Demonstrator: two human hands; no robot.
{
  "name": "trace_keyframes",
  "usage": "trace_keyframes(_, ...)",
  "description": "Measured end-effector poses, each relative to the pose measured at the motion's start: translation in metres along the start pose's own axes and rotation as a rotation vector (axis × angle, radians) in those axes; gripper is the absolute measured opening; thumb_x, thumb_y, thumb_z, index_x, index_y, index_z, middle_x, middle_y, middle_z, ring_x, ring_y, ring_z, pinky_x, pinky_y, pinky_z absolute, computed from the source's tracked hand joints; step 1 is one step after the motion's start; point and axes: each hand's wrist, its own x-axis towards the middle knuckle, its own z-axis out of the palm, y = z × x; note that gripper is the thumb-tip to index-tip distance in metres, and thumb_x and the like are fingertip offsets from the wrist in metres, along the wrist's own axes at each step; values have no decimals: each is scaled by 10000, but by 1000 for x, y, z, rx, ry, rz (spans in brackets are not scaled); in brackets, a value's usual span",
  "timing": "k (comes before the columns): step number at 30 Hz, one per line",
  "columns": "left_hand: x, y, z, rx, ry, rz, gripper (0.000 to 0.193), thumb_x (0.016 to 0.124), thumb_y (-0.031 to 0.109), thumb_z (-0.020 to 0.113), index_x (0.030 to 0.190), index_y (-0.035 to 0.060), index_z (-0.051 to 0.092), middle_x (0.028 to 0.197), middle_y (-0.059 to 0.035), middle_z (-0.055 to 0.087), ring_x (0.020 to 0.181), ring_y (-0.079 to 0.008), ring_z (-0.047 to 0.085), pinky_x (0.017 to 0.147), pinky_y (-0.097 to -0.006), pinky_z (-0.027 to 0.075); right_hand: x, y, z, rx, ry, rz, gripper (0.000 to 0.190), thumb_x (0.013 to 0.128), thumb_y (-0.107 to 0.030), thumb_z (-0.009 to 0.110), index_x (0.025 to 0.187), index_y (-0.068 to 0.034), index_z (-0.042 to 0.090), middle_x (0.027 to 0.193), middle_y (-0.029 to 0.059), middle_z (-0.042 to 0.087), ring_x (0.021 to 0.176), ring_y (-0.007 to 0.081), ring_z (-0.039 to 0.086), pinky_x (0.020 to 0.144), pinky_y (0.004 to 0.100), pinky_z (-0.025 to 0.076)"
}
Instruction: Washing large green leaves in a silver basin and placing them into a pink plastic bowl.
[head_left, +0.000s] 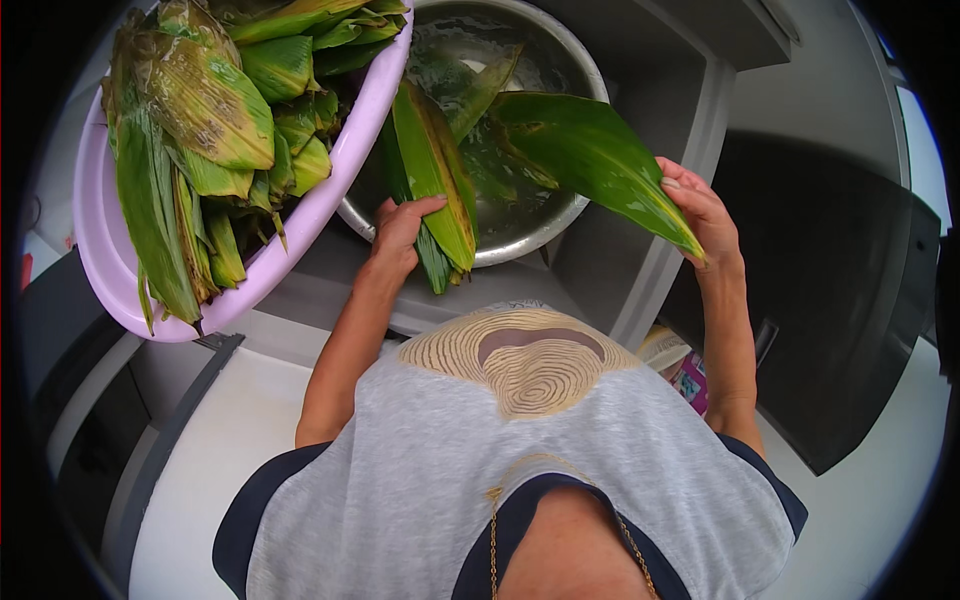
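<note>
My left hand (399, 229) grips a small stack of long green leaves (435, 180), its thumb across the top leaf, which has a brown streak. Between the fingers of my right hand (701, 206) is the narrow tip of one broad, wet green leaf (592, 150). That leaf reaches left over the rim of a round metal basin (596, 67), and its far end is at the water. The basin holds water (480, 225), with another leaf (487, 90) partly in it.
At the upper left, a lilac plastic tub (300, 240) is heaped with green and browned leaves (217, 112). The metal basin stands in a grey sink (637, 97). A dark glossy panel (810, 300) lies to the right, past the sink's edge (675, 202).
</note>
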Motion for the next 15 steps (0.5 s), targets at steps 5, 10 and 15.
trace_keyframes(5,7,-8,3,59,32,54,293,681,-26,595,957,-49,497,899,-148,576,796,-240,591,708,-349,510,-14,-1,47,97,-27,-249,355,777,-14,441,1117,54,365,1054,167,500,938,184,545,818,274,447)
trace_keyframes(10,11,-13,5,56,30,14,276,692,-21,582,957,-41,509,912,-139,575,793,-228,591,701,-331,510,39,70,58,239,-40,-7,317,814,-39,461,1120,7,392,1061,92,518,936,137,534,809,271,441)
trace_keyframes(15,14,-16,-7,-27,-67,0,238,792,108,518,997,-12,516,926,-132,574,809,-203,585,704,-303,498,86,149,35,-372,76,206,187,769,-106,574,895,-55,446,678,-33,543,601,34,507,540,200,439)
